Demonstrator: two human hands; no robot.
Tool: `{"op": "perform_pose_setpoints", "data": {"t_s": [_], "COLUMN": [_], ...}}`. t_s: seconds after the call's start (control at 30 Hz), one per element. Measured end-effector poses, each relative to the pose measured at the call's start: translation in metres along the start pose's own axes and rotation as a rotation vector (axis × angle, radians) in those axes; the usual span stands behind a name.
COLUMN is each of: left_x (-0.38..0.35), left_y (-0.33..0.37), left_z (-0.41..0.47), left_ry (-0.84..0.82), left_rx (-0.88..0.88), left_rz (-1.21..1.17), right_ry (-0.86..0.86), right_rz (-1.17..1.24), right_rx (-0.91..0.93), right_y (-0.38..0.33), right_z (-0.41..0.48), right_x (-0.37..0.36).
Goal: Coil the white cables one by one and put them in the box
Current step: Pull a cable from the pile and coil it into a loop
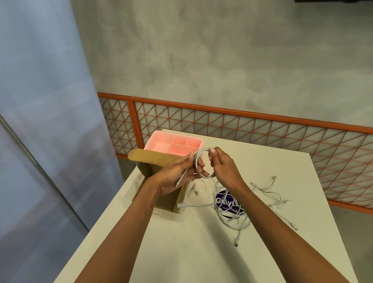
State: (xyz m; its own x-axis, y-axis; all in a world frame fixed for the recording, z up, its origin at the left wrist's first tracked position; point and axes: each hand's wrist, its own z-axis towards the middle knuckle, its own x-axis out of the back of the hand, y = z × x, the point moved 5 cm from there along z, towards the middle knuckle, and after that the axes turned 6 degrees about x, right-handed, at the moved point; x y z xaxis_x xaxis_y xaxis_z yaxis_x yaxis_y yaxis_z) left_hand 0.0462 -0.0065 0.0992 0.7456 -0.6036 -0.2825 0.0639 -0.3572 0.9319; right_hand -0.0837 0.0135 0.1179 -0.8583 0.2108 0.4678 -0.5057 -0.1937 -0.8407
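Holding a coiled white cable up in both hands, the person keeps it in the air just above the open cardboard box, toward the box's right edge. The left hand has its fingers curled round the coil's near side, and the cable's plug end hangs down across that palm. The right hand pinches the top of the coil between thumb and forefinger. To the right of the box, a tangle of loose white cables sprawls on the white table, partly over a round purple label. One cable end lies right against the box's near right corner. Behind the box sits a pink divided tray.
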Motion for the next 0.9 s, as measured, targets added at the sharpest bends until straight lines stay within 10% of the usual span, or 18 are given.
{"op": "perform_pose_setpoints", "data": {"t_s": [0.33,0.63,0.9], "left_x": [0.008,-0.020,-0.015], "left_y": [0.015,0.013,0.018], "left_z": [0.000,0.009,0.007], "left_ry": [-0.040,0.194,0.291], "left_rx": [0.085,-0.118,-0.160], "left_rz": [0.196,-0.326,-0.022], "right_ry": [-0.041,0.010,-0.115], "right_rz": [-0.166,-0.135,0.006], "right_rx": [0.084,0.039,0.058], "right_y": [-0.001,-0.005,-0.002], "right_z": [0.004,0.011,0.007], "right_x": [0.007,0.003,0.000]}}
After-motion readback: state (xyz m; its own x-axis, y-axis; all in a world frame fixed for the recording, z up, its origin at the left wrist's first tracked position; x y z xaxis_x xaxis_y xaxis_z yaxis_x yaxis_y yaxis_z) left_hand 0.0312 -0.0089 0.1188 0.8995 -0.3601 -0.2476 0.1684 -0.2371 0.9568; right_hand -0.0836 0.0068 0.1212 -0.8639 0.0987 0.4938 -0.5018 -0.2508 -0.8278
